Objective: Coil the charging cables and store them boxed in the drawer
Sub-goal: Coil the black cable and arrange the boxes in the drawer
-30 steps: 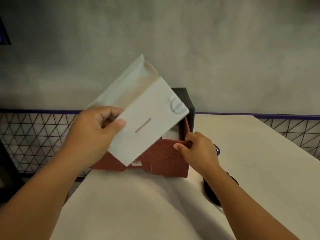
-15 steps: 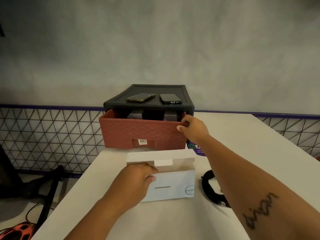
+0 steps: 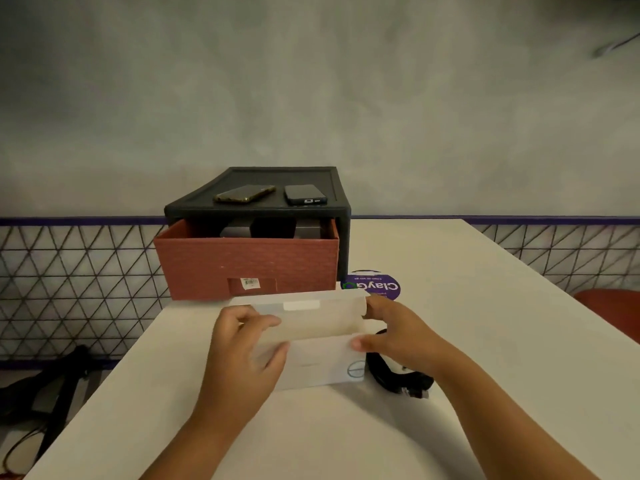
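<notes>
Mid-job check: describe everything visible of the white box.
The white box looks like cardboard, oblong, with a round logo and a thin line on its front. Its lid flap stands open, tuck tab at the top edge. It sits on the table before the red drawer; the left hand grips its left end, the right hand pinches its right.

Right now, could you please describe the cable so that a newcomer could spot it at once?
Start at the white table and find the white box in front of the red drawer. The cable lies just right of that box, partly under the right hand. It is the only black coil there.
</notes>
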`<state>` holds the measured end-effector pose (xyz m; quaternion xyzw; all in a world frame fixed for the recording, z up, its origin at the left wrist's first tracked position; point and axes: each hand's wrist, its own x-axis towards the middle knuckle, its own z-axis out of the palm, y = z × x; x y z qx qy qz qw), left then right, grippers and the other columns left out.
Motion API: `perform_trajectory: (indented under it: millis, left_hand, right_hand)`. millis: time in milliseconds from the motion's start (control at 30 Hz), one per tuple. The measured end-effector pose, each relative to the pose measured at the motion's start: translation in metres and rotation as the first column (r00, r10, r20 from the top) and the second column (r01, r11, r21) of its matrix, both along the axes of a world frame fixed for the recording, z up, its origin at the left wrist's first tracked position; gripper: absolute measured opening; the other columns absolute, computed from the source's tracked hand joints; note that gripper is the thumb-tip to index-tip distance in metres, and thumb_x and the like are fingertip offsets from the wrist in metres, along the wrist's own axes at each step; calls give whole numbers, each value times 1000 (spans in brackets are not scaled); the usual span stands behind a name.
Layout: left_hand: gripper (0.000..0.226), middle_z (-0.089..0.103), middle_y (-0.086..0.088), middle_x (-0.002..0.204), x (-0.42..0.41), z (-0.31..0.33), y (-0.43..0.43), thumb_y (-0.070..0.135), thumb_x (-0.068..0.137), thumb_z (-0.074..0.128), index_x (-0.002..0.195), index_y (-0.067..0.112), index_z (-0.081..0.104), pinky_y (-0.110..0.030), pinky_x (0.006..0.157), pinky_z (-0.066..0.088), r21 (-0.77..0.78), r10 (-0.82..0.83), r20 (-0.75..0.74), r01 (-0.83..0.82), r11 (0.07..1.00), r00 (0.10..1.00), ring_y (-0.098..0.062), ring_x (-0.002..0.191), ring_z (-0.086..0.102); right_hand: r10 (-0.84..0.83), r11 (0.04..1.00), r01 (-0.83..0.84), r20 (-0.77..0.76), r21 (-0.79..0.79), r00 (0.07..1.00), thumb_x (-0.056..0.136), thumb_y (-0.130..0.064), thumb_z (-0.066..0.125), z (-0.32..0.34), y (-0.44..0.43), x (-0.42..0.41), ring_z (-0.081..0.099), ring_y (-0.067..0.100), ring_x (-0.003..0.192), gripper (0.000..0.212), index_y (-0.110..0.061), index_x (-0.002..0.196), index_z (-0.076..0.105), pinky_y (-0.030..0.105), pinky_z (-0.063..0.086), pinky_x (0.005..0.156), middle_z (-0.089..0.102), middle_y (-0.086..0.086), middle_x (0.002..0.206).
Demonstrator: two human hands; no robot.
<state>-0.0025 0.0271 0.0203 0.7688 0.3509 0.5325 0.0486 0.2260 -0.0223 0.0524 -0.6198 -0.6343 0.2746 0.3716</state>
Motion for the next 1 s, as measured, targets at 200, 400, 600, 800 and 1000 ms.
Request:
perform_trajectory:
  millis: [200, 400, 600, 800, 1000]
  left_hand:
    - [59, 34, 4, 139, -8, -1, -2, 14, 51, 92, 98, 32, 61, -30, 100, 32, -305, 64, 67, -40, 951, 996, -18, 126, 34]
    - [78, 68, 0, 95, -21, 10, 0, 2, 66, 82, 106, 57, 44, -12, 70, 45, -651, -181, 207, 273, 709, 962, -10, 91, 64]
    - [81, 66, 3, 99, -29, 13, 6, -5, 70, 76, 111, 54, 40, -12, 67, 46, -680, -190, 204, 279, 678, 960, 1, 87, 63]
    - [81, 65, 1, 100, -24, 13, 7, -6, 70, 75, 115, 51, 40, -13, 68, 46, -684, -187, 210, 281, 673, 960, -4, 91, 62]
    - [82, 67, 0, 98, -24, 12, 9, -8, 70, 75, 116, 50, 40, -9, 66, 47, -684, -192, 220, 292, 668, 956, 1, 84, 64]
  right_hand:
    - [51, 998, -51, -22, -20, 998, 76, -8, 73, -1, 1, 8, 60, 0, 103, 49, -36, 113, 56, 19, 48, 89, 66, -16, 108]
    - [-14, 998, 21, 111, -57, 994, 77, -23, 74, -3, -5, 19, 48, -1, 112, 59, -37, 128, 47, 19, 37, 91, 56, -21, 116]
    - [-64, 991, 112, 479, -72, 875, 77, 12, 41, -15, -24, 69, 42, 7, 119, 62, -31, 119, 55, 21, 32, 102, 48, -14, 128]
    - [139, 989, -41, 827, -139, 545, 83, 11, 34, -23, -20, 78, 30, 19, 135, 77, -40, 141, 33, 26, 31, 106, 20, -15, 152]
    - [204, 976, -155, 903, -156, 377, 94, -7, 38, -22, -18, 74, 38, 23, 129, 43, -27, 129, 52, 32, 41, 98, 17, -9, 154]
